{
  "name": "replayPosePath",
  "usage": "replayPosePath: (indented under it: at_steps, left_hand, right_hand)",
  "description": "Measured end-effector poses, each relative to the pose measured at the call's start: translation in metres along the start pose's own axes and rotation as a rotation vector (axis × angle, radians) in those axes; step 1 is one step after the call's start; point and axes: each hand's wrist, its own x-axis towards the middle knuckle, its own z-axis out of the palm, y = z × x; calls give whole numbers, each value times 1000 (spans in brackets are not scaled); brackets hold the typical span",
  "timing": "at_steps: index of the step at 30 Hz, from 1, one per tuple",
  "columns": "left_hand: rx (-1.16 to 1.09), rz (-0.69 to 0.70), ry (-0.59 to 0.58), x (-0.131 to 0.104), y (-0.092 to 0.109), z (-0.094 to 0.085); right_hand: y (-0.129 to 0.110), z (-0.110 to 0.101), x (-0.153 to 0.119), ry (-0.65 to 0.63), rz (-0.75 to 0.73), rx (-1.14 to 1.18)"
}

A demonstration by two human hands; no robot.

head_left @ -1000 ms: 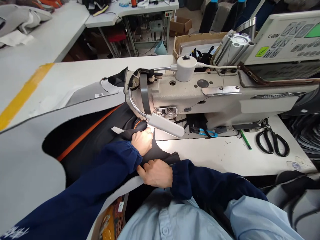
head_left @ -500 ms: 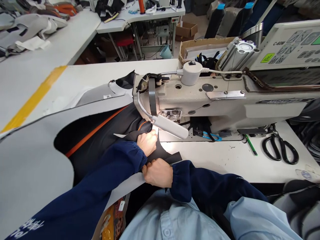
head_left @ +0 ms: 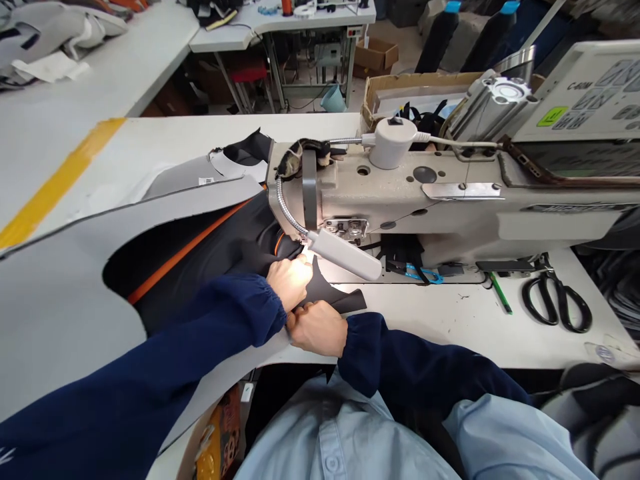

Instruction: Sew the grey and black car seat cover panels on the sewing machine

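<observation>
Black fabric in hands, C-60M panel

I read "C-60M" on the control panel at my right; its green sticker bears a small dark mark. The nameplate on my sewing machine seems to start "HIGHT", the rest blurred. My sleeve's white lettering is cut off.

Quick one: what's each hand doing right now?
Left hand: closed on the black fabric with an orange stripe, beside the sewing needle area.
Right hand: fingers curled at the fabric's near edge; its exact grip can't be told.
</observation>
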Motion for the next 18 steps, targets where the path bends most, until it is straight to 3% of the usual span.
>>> replayPosePath:
  at_steps: [4,9,15,16,18]
  left_hand:
    - [-28,-27,-2,-5,2,9]
    - [-123,-41,50,9,2,21]
    - [-81,-42,19,7,-4,9]
    - [-63,-36,10,3,-5,6]
    - [-50,-32,-10,-5,-6,4]
  right_hand:
    - [2,6,2,41,-16,9]
    - [10,10,9,33,4,12]
    - [21,-13,3,-61,76,75]
    - [22,-18,-2,-95,24,111]
    - [22,-24,-15,-177,-215,194]
